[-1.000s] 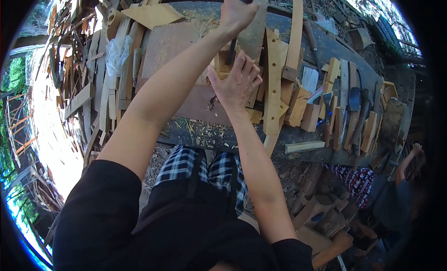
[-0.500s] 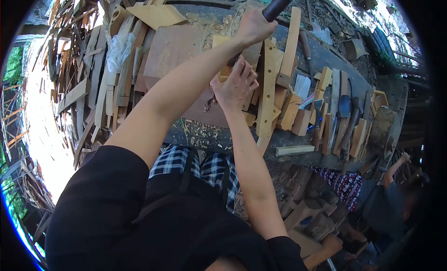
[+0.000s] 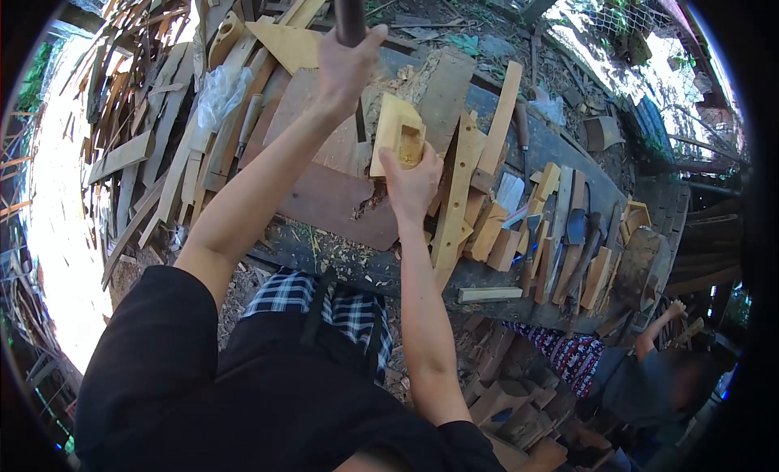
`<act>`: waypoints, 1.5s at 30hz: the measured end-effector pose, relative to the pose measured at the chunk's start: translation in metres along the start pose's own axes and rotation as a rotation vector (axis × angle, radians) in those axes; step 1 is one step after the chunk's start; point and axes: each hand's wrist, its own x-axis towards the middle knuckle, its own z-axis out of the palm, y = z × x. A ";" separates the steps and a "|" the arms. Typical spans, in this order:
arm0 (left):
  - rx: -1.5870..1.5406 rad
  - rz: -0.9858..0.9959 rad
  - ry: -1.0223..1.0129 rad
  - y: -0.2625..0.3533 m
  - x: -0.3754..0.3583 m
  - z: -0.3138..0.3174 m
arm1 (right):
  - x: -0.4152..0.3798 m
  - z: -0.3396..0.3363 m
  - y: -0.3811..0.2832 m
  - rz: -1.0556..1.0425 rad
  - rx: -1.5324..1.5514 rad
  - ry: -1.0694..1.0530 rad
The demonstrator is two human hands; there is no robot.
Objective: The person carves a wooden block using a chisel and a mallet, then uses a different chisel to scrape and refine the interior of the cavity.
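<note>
My left hand (image 3: 347,70) is wrapped round the thick dark handle (image 3: 350,14) of a chisel-like tool. Its narrow dark blade (image 3: 361,123) shows below my fist, apart from the wood. My right hand (image 3: 412,184) grips the near end of a pale yellow wood block (image 3: 391,123), thumb along its left side. A rectangular hollow (image 3: 411,143) with wood chips inside is cut into the block's upturned face. Beneath lies a broad brown board (image 3: 341,200) with dark shavings at its edge.
To the right lean a long strip with holes (image 3: 456,200) and several wood blocks and hand tools. Scrap wood (image 3: 150,148) and a plastic bag (image 3: 221,95) are heaped at left. Another person (image 3: 641,375) sits at lower right; a short wood bar (image 3: 490,294) lies at the bench's near edge.
My left hand has lifted the tool off the block and moved left. My right hand now shows the block's hollow facing up. The head view has shifted a little.
</note>
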 end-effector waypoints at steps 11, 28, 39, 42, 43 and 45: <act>0.084 -0.041 0.224 0.002 -0.020 -0.112 | -0.049 0.005 -0.021 1.181 1.911 -0.527; 0.365 0.143 0.130 -0.001 -0.035 -0.135 | -0.031 0.044 -0.045 -0.409 -0.264 0.054; 0.592 0.390 -0.971 0.010 -0.092 -0.067 | -0.015 -0.089 -0.047 -0.257 1.078 -0.221; 0.815 0.501 -0.809 0.023 -0.049 -0.104 | -0.012 -0.123 -0.053 -0.225 1.131 -0.056; 0.945 0.510 -0.810 0.021 -0.029 -0.123 | -0.009 -0.128 -0.052 -0.222 1.227 -0.029; 1.074 0.519 -0.813 0.009 -0.001 -0.136 | -0.009 -0.127 -0.050 -0.217 1.323 0.004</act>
